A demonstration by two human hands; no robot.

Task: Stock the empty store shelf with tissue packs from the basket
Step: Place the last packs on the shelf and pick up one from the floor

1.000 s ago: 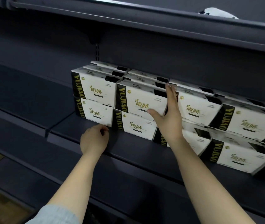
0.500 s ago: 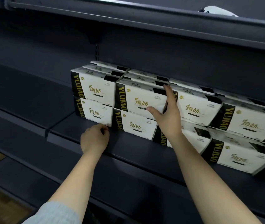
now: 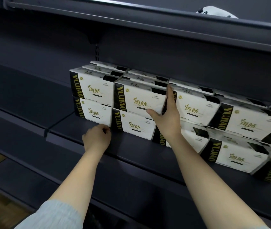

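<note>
The tissue packs (image 3: 139,100) stood two high along the dark shelf (image 3: 81,128), front labels facing out, with further rows behind them toward the back wall. The stock began partway along the shelf, past the joint between two shelf panels, and ran on to the right edge of the view; the stretch to the left was bare. The basket was not in view.

The right hand (image 3: 166,119) lay flat and open against the right end of the upper pack in the second column, fingers reaching up its side into the seam with the next pack (image 3: 196,106), thumb pressed on the front face. That grip was wide and enclosed nothing; it looked placed to square the pack and nudge it leftward so the seams between columns would line up.

The left hand (image 3: 96,138) rested low at the front of the shelf, knuckles curled, fingertips touching the lower corner where the first-column bottom pack (image 3: 95,113) met the second-column bottom pack (image 3: 136,126). Its grip was narrow, curled on itself and holding no pack, probably bracing the bottom row so it would not slide while the upper one was pushed.

Farther right the packs sat nearer the shelf's front edge and leaned unevenly, so more straightening seemed due. This appeared to be tidying rather than placing.
</note>
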